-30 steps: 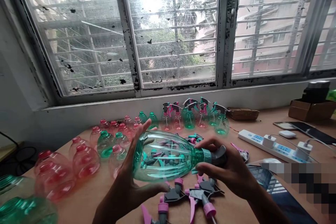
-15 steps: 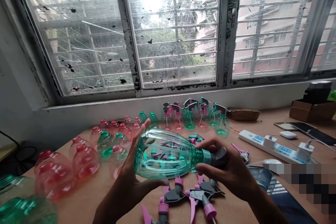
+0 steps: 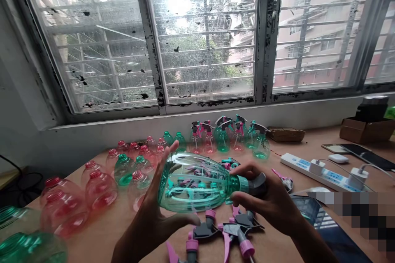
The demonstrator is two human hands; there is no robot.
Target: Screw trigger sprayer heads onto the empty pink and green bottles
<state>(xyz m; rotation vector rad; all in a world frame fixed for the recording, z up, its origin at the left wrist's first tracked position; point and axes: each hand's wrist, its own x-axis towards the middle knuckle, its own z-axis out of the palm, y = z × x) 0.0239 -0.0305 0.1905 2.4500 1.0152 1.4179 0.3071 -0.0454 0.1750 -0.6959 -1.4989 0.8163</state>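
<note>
A clear green spray bottle (image 3: pixel 194 181) lies sideways in the air above the table, its base to the left and its neck to the right. My left hand (image 3: pixel 154 209) cradles the base, fingers behind it and thumb below. At the neck, my right hand (image 3: pixel 274 201) has thumb and fingers around the teal collar of a grey trigger sprayer (image 3: pixel 257 185). The collar sits against the bottle neck; a thin tube shows inside the bottle. Beneath lie several loose pink-and-grey trigger sprayers (image 3: pixel 205 230), and more teal and pink ones are seen through the bottle.
Several open red bottles (image 3: pixel 100 189) and green bottles (image 3: pixel 125 168) stand on the left. At the back are bottles with sprayers fitted (image 3: pixel 224 137). On the right lie a power strip (image 3: pixel 311 168), a dark tablet (image 3: pixel 330 226) and a cardboard box (image 3: pixel 365 129).
Both hands keep their hold on the bottle and sprayer. The bottle looks turned very slightly about its length; otherwise almost nothing has moved.
</note>
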